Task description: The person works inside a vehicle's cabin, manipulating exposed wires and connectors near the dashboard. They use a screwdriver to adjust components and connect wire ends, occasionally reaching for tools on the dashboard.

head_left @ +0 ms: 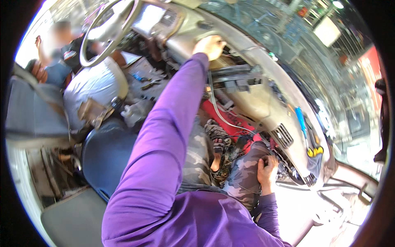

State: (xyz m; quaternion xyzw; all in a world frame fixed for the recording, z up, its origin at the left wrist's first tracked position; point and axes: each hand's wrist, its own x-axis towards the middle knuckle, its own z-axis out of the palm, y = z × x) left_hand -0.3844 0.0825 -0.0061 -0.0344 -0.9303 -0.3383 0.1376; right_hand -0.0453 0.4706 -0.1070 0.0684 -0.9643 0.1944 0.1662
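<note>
My left arm, in a purple sleeve, stretches forward to the dashboard (pixel 247 99). There my left hand (pixel 210 47) is at the upper edge of an opening in the panel. Its fingers are curled, and whatever lies under them is hidden. Below it, dark bracket-like parts (pixel 236 74) show inside the opening, and a pale cable (pixel 218 110) hangs down in a curve. Over my camouflage trouser leg (pixel 247 171) rests my right hand (pixel 268 169), thumb and fingers apart, with nothing seen in it.
A blue-handled screwdriver (pixel 300 121) and a yellow-handled tool (pixel 315 152) lie at the dashboard's right end. Loose wires (pixel 234 152) tangle around my feet. Beyond the steering wheel (pixel 108 37), two people are at the left. Pliers (pixel 150 84) lie on the floor.
</note>
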